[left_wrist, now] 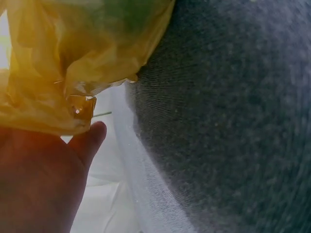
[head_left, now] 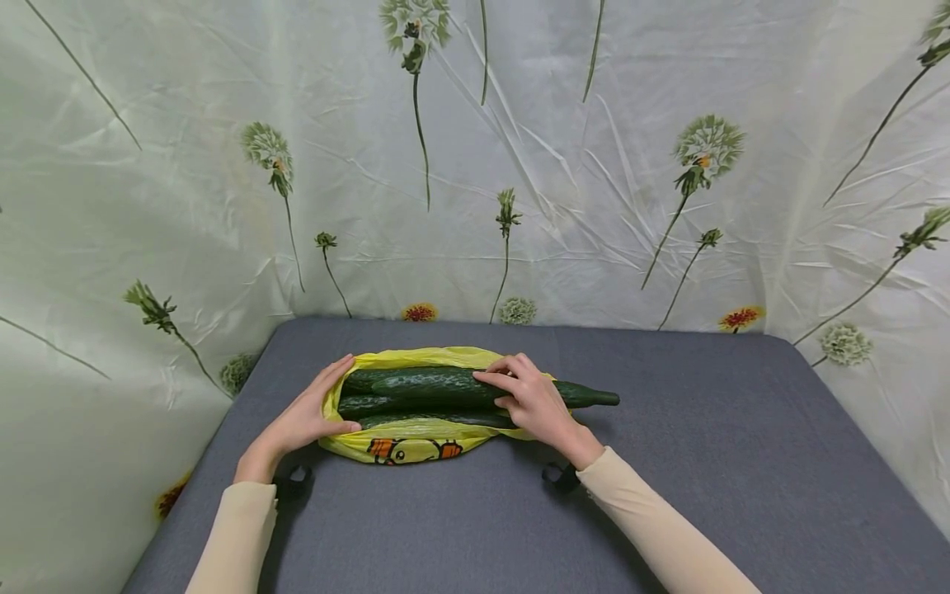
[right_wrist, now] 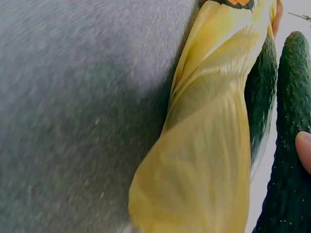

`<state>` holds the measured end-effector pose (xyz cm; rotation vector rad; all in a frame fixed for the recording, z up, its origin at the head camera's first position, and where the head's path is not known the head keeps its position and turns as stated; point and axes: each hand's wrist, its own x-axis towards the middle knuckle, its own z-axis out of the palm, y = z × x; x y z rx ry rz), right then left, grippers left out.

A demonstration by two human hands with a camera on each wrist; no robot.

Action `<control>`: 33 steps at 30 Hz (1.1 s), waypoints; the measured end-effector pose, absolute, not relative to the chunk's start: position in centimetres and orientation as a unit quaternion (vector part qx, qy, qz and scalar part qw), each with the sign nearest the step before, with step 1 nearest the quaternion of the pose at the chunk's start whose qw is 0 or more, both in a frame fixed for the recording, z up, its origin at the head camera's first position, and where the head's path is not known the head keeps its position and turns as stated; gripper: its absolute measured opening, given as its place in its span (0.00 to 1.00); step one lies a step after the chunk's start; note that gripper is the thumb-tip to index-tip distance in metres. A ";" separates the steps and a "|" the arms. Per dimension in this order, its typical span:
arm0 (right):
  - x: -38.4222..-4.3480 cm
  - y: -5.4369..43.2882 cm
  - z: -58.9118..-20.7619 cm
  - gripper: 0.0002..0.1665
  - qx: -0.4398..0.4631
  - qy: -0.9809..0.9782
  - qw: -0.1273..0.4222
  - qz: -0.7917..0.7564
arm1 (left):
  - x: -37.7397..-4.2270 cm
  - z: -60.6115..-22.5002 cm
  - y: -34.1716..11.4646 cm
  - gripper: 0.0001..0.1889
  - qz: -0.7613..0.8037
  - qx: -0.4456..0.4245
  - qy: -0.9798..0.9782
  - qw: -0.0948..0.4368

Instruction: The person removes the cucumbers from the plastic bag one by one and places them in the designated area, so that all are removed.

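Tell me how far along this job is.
The yellow bag is open, cucumbers inside: that looks done. The left hand holds the bag's end; the right hand grips the top cucumber. Moving it fully in or out probably remains: one end sticks out.

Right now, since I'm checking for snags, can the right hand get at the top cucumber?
Most likely yes: the right hand has its fingers on the top cucumber, and the yellow bag lies open above it, leaving the way free.
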<state>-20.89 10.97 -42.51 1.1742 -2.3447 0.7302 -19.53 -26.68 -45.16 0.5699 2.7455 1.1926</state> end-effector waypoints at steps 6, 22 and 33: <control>-21.1 12.3 -42.5 0.25 0.416 -0.842 0.214 0.269 | -19.6 -45.4 -26.6 0.54 0.417 0.184 0.888 0.055; -21.7 15.3 -42.6 0.28 0.397 -0.845 0.219 0.282 | -19.5 -46.5 -26.6 0.58 0.476 0.200 0.855 0.055; -21.6 15.8 -42.6 0.28 0.397 -0.845 0.224 0.281 | -18.7 -45.8 -25.9 0.49 0.502 0.127 0.855 0.036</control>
